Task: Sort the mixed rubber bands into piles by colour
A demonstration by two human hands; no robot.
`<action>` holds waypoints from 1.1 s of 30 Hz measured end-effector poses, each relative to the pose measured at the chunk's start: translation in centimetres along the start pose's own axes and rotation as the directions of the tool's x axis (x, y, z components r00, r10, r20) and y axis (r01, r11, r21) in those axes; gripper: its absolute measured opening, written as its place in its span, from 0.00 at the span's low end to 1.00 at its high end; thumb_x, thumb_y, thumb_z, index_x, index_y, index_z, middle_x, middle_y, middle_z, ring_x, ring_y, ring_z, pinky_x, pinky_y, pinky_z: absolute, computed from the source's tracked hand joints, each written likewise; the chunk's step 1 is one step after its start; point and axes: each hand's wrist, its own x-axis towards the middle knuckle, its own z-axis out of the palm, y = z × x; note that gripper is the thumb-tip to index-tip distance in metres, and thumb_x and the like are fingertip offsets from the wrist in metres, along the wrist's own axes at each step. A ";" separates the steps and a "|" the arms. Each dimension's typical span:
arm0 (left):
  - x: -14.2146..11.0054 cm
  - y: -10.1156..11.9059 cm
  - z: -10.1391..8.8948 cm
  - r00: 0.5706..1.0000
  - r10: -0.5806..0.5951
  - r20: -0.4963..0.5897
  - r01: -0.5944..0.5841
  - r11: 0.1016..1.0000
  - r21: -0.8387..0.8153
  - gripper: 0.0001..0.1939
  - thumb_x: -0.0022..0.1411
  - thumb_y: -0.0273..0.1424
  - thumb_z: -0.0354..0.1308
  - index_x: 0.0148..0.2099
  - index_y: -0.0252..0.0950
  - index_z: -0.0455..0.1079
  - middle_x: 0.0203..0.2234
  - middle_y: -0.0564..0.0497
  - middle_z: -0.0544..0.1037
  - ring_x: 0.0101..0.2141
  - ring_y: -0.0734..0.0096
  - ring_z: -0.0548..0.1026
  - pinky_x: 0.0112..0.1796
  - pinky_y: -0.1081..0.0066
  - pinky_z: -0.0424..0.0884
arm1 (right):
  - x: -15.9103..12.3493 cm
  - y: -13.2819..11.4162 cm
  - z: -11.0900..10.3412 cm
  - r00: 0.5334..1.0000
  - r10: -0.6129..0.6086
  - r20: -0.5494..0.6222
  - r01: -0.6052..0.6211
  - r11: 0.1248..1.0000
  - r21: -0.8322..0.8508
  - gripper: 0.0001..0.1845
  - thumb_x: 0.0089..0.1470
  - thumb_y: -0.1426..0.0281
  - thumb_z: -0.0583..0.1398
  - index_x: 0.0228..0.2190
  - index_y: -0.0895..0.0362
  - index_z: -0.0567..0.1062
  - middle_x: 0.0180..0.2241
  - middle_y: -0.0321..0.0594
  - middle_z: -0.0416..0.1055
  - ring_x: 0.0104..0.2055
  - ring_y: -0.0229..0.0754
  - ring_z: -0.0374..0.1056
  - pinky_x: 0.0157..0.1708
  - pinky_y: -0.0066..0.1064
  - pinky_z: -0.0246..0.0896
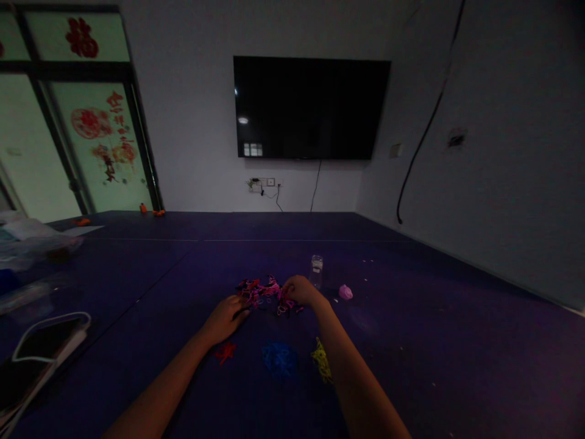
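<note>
The grip of the right hand [301, 289] is bent down into the right side of a loose heap of pink, red and dark loop bands [259, 292], apparently rubber bands; the fingertips sink among the strands, so I cannot tell whether a band is pinched there. The left hand [225, 319] lies low at the heap's near left edge, thumb set apart from the fingers. Its grip looks slack, but the dim light leaves me unable to tell if it has hold of anything. Resting there, it probably keeps the tangle from sliding while the other hand works in it.

The heap sits centrally on the dark desk [397, 268], within easy reach of both arms. Nearer the body lie a small red cluster [225, 352], a blue cluster [280, 359] and a yellow cluster [320, 362], the last just beside the right forearm. The gaps between them likely serve to stop the colours mixing. A clear glass jar [315, 268] stands upright just beyond the right hand, perhaps put there to be out of the way; its contents are hard to make out. Right of it rests a pink, rose-like lump [345, 292], apart from the bands.
</note>
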 end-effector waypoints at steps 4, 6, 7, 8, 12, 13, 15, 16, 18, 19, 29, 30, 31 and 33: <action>0.0 -0.2 0.2 1.000 0.001 -0.008 -0.001 1.000 -0.003 0.16 0.65 0.38 0.47 0.49 0.40 0.70 0.41 0.46 0.75 0.43 0.63 0.71 0.45 0.61 0.67 | 0.1 0.1 0.1 1.000 0.024 -0.013 -0.023 1.000 0.020 0.20 0.39 0.80 0.54 0.33 0.58 0.80 0.31 0.39 0.77 0.32 0.38 0.71 0.29 0.21 0.58; -0.1 -0.2 0.2 1.000 0.001 -0.013 -0.001 1.000 0.001 0.16 0.65 0.38 0.47 0.49 0.41 0.70 0.42 0.46 0.75 0.43 0.63 0.71 0.45 0.61 0.67 | 0.1 0.1 0.1 0.999 0.032 -0.015 -0.031 0.999 0.030 0.20 0.39 0.80 0.54 0.33 0.58 0.80 0.30 0.39 0.77 0.30 0.37 0.70 0.27 0.20 0.58; -0.1 -0.2 0.2 1.000 -0.001 -0.013 0.001 1.000 0.005 0.16 0.65 0.38 0.47 0.49 0.41 0.70 0.42 0.46 0.75 0.43 0.63 0.71 0.45 0.62 0.67 | 0.1 0.1 0.1 0.999 0.035 -0.015 -0.034 0.999 0.036 0.21 0.39 0.81 0.53 0.33 0.59 0.79 0.29 0.39 0.77 0.30 0.37 0.70 0.26 0.20 0.57; -0.1 -0.2 0.2 1.000 -0.002 -0.013 0.002 1.000 0.007 0.16 0.65 0.38 0.47 0.49 0.40 0.70 0.42 0.46 0.75 0.43 0.63 0.71 0.45 0.62 0.67 | 0.1 0.1 0.1 0.999 0.036 -0.013 -0.035 0.998 0.043 0.21 0.39 0.81 0.53 0.34 0.59 0.79 0.29 0.39 0.76 0.29 0.36 0.70 0.26 0.20 0.57; -0.1 -0.1 0.1 1.000 0.003 -0.021 -0.003 1.000 0.001 0.16 0.65 0.38 0.48 0.49 0.40 0.70 0.44 0.46 0.75 0.46 0.63 0.71 0.47 0.61 0.66 | 0.2 -0.5 0.0 0.999 0.034 -0.003 -0.033 0.997 0.065 0.22 0.40 0.81 0.53 0.36 0.60 0.79 0.27 0.39 0.76 0.27 0.36 0.69 0.23 0.20 0.55; -0.1 0.0 0.1 1.000 0.008 -0.019 -0.008 1.000 -0.004 0.16 0.65 0.37 0.48 0.49 0.40 0.70 0.44 0.46 0.75 0.46 0.63 0.71 0.47 0.61 0.66 | 0.3 -0.9 0.0 1.000 0.024 0.005 -0.024 0.997 0.076 0.22 0.39 0.81 0.53 0.37 0.60 0.79 0.27 0.39 0.76 0.27 0.36 0.69 0.22 0.20 0.55; 0.0 -0.1 0.1 1.000 0.011 -0.019 -0.011 1.000 -0.018 0.15 0.64 0.36 0.48 0.49 0.39 0.70 0.45 0.46 0.75 0.46 0.62 0.71 0.48 0.60 0.66 | 0.5 -1.9 0.3 0.999 -0.014 0.033 0.010 0.993 0.118 0.22 0.38 0.81 0.53 0.36 0.59 0.79 0.26 0.38 0.75 0.27 0.36 0.68 0.22 0.20 0.54; 0.0 -0.1 0.1 1.000 0.008 -0.021 -0.008 1.000 -0.025 0.15 0.64 0.36 0.48 0.49 0.39 0.70 0.45 0.46 0.75 0.47 0.62 0.71 0.48 0.60 0.66 | 0.6 -2.5 0.6 0.997 -0.045 0.059 0.035 0.987 0.157 0.22 0.38 0.81 0.54 0.36 0.59 0.79 0.25 0.37 0.75 0.26 0.36 0.68 0.21 0.19 0.54; 0.0 -0.2 0.1 0.999 -0.010 -0.039 0.008 0.999 -0.044 0.15 0.64 0.35 0.48 0.49 0.39 0.70 0.45 0.46 0.75 0.47 0.62 0.70 0.48 0.60 0.65 | 0.7 -4.1 1.4 0.989 -0.086 0.120 0.055 0.968 0.246 0.21 0.37 0.82 0.55 0.34 0.59 0.78 0.24 0.35 0.74 0.25 0.35 0.68 0.21 0.19 0.55; 0.1 -0.2 0.1 0.999 -0.022 -0.047 0.019 0.998 -0.059 0.15 0.63 0.34 0.48 0.48 0.39 0.71 0.45 0.46 0.75 0.48 0.62 0.70 0.49 0.60 0.65 | 0.7 -5.0 1.9 0.980 -0.116 0.159 0.064 0.951 0.302 0.20 0.37 0.82 0.55 0.34 0.58 0.78 0.24 0.34 0.74 0.25 0.34 0.67 0.22 0.19 0.55; -0.4 -0.1 -0.4 0.993 -0.084 -0.083 0.066 0.978 -0.199 0.17 0.50 0.27 0.57 0.45 0.38 0.72 0.43 0.47 0.76 0.43 0.61 0.72 0.47 0.62 0.67 | -0.5 -11.3 5.7 0.835 -0.383 0.395 0.143 0.845 0.516 0.10 0.34 0.81 0.63 0.24 0.58 0.74 0.18 0.28 0.68 0.20 0.32 0.65 0.21 0.20 0.59; -0.6 -0.2 -0.3 0.991 -0.090 -0.104 0.069 0.979 -0.190 0.18 0.50 0.28 0.58 0.46 0.37 0.72 0.44 0.47 0.75 0.44 0.60 0.72 0.47 0.62 0.67 | -0.6 -11.4 5.7 0.833 -0.390 0.393 0.144 0.838 0.526 0.10 0.34 0.81 0.64 0.24 0.58 0.74 0.19 0.28 0.68 0.20 0.32 0.65 0.21 0.21 0.60; -0.7 -0.1 -0.3 0.989 -0.096 -0.115 0.073 0.980 -0.186 0.19 0.50 0.29 0.58 0.47 0.37 0.71 0.44 0.46 0.75 0.44 0.59 0.72 0.47 0.61 0.67 | -0.7 -11.4 5.6 0.830 -0.394 0.393 0.134 0.827 0.546 0.10 0.34 0.81 0.63 0.24 0.58 0.73 0.19 0.28 0.68 0.21 0.32 0.65 0.21 0.21 0.60; -0.7 0.0 -0.3 0.988 -0.102 -0.117 0.079 0.979 -0.188 0.18 0.53 0.30 0.57 0.48 0.37 0.70 0.44 0.46 0.75 0.45 0.59 0.72 0.47 0.62 0.67 | -0.8 -11.3 5.3 0.822 -0.403 0.403 0.096 0.795 0.599 0.10 0.35 0.81 0.63 0.26 0.59 0.73 0.20 0.29 0.69 0.22 0.33 0.67 0.21 0.21 0.61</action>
